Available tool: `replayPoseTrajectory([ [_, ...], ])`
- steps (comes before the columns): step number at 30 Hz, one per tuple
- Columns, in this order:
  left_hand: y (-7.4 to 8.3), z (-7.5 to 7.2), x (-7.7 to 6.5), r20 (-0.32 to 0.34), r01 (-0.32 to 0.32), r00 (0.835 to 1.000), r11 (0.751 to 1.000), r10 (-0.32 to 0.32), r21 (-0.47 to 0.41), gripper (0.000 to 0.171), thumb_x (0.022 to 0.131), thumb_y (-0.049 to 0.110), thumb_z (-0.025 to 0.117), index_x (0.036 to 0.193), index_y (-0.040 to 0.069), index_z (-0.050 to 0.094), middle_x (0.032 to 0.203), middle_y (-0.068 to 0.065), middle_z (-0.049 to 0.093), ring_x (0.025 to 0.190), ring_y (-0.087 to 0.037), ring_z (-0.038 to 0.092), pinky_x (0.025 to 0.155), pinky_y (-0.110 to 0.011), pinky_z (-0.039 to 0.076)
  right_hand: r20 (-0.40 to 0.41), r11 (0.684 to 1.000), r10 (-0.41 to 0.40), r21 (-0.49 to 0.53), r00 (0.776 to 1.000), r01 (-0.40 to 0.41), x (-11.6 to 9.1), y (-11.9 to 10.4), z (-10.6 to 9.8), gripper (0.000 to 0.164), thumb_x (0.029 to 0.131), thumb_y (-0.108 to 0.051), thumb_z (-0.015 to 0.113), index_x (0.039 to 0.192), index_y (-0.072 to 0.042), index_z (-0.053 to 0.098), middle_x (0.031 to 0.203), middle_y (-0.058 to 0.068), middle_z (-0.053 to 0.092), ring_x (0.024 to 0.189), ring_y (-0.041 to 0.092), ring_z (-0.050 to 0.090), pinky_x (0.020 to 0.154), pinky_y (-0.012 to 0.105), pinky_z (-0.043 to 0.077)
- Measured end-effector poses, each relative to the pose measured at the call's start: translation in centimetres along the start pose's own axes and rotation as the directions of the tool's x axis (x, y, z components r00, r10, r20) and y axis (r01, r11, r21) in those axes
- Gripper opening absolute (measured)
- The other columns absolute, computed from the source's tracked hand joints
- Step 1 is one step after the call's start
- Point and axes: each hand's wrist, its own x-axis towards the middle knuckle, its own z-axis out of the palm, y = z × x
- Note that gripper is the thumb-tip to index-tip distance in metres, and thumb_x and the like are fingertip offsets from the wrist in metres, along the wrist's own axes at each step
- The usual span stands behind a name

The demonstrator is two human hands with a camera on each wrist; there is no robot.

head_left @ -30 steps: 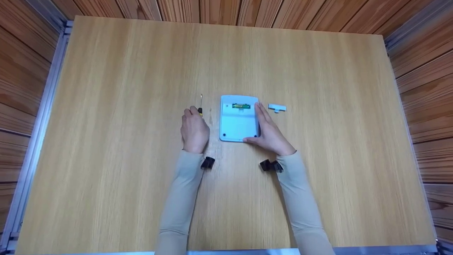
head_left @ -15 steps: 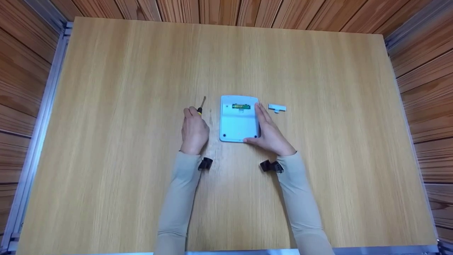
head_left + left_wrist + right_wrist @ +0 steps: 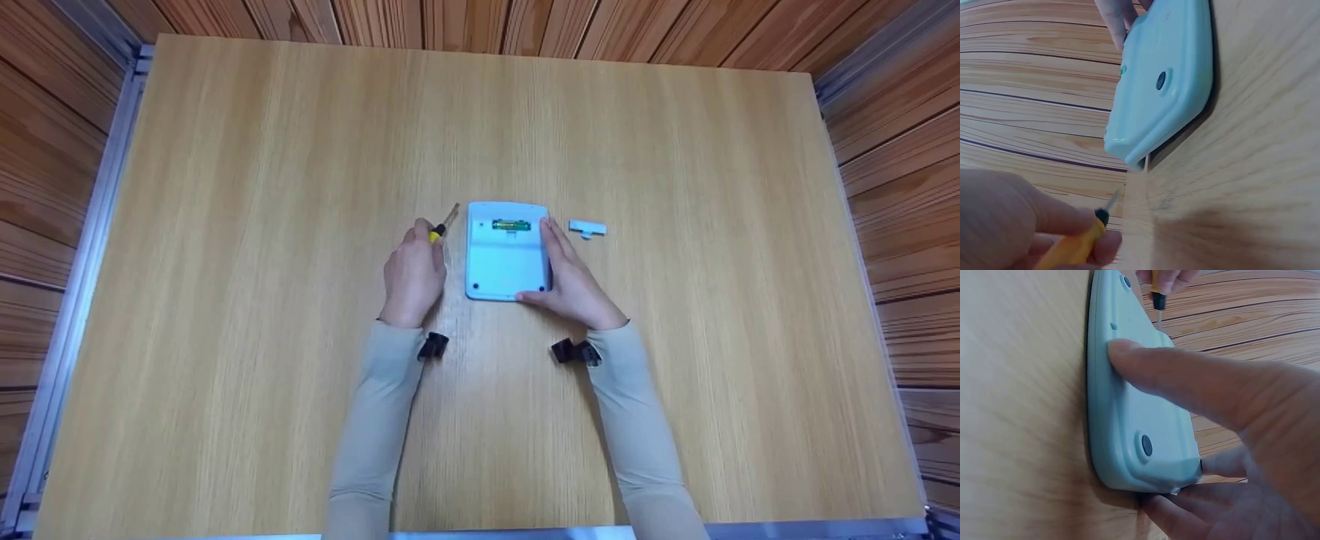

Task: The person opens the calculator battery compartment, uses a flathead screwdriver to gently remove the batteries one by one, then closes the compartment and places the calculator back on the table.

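Observation:
A light-blue calculator [image 3: 506,259] lies face down on the table, its back showing dark round feet. In its uncovered battery slot sits a green battery [image 3: 511,225]. My right hand [image 3: 574,281] grips it from the right, thumb on the near edge and fingers along the far part of the side. To the left, my left hand [image 3: 414,274] holds a screwdriver [image 3: 1075,244] by its yellow handle. The thin shaft points forward and right towards the calculator's left edge, apart from it in the head view. A small light-blue battery cover [image 3: 587,228] lies right of the calculator.
The wooden table [image 3: 262,300] reaches out on all sides, with a metal frame rail [image 3: 97,225] along its left edge. Plank walls [image 3: 510,26] stand behind it and at both sides. A black wrist camera [image 3: 433,346] sits on the left sleeve, another on the right.
The screwdriver in my left hand has swung from pointing straight ahead to pointing right, its tip now nearer the calculator. My right hand, the calculator and the cover have stayed put.

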Motion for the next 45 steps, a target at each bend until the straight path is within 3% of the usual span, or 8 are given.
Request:
replayPoseTrajectory([
  [10, 0.5, -0.6, -0.2, -0.02, -0.122, 0.992, 0.992, 0.122, -0.011, 0.025, 0.097, 0.016, 0.055, 0.118, 0.002, 0.058, 0.102, -0.015, 0.066, 0.081, -0.026, 0.066, 0.069, -0.037, 0.055, 0.005, 1.0, -0.008, -0.014, 1.0, 0.008, 0.0, 0.1, -0.1, 0.11, 0.081, -0.025, 0.078, 0.155, -0.013, -0.002, 0.162, 0.009, -0.004, 0.149, 0.027, 0.002, 0.119, 0.041, 0.015],
  [16, 0.8, -1.1, 0.0, -0.025, -0.178, 0.984, 0.984, 0.178, 0.002, 0.026, 0.095, 0.018, 0.059, 0.117, 0.005, 0.064, 0.099, -0.012, 0.069, 0.073, -0.022, 0.064, 0.062, -0.032, 0.051, 0.006, 1.0, -0.013, -0.017, 1.0, 0.013, 0.0, 0.0, -0.1, 0.11, 0.081, -0.025, 0.078, 0.155, -0.012, -0.002, 0.162, 0.011, -0.004, 0.149, 0.028, 0.003, 0.119, 0.041, 0.016],
  [27, 2.1, -2.0, 0.3, 0.069, -0.218, 0.975, 0.969, 0.211, 0.113, 0.028, 0.095, 0.022, 0.06, 0.117, 0.005, 0.061, 0.094, -0.011, 0.069, 0.062, -0.019, 0.059, 0.055, -0.028, 0.046, 0.001, 1.0, -0.018, -0.021, 1.0, 0.018, 0.1, 0.1, 0.0, 0.11, 0.08, -0.026, 0.078, 0.155, -0.012, -0.001, 0.162, 0.011, -0.003, 0.148, 0.028, 0.003, 0.118, 0.042, 0.017],
  [38, 3.4, -2.7, 0.7, 0.187, -0.313, 0.943, 0.924, 0.275, 0.22, 0.028, 0.096, 0.018, 0.057, 0.12, 0.005, 0.058, 0.091, -0.013, 0.067, 0.059, -0.019, 0.056, 0.05, -0.026, 0.039, 0.003, 1.0, -0.016, -0.009, 1.0, 0.016, -0.1, 0.1, 0.0, 0.11, 0.08, -0.027, 0.078, 0.155, -0.012, -0.002, 0.162, 0.01, -0.004, 0.149, 0.027, 0.002, 0.118, 0.041, 0.017],
  [45, 5.1, -3.3, 1.0, 0.271, -0.355, 0.924, 0.87, 0.27, 0.342, 0.034, 0.096, 0.016, 0.055, 0.129, 0.007, 0.058, 0.099, -0.015, 0.067, 0.062, -0.019, 0.054, 0.05, -0.024, 0.035, 0.003, 1.0, -0.015, -0.012, 1.0, 0.015, 0.0, 0.1, 0.1, 0.11, 0.08, -0.027, 0.078, 0.155, -0.013, -0.002, 0.162, 0.01, -0.004, 0.149, 0.027, 0.002, 0.118, 0.042, 0.017],
])
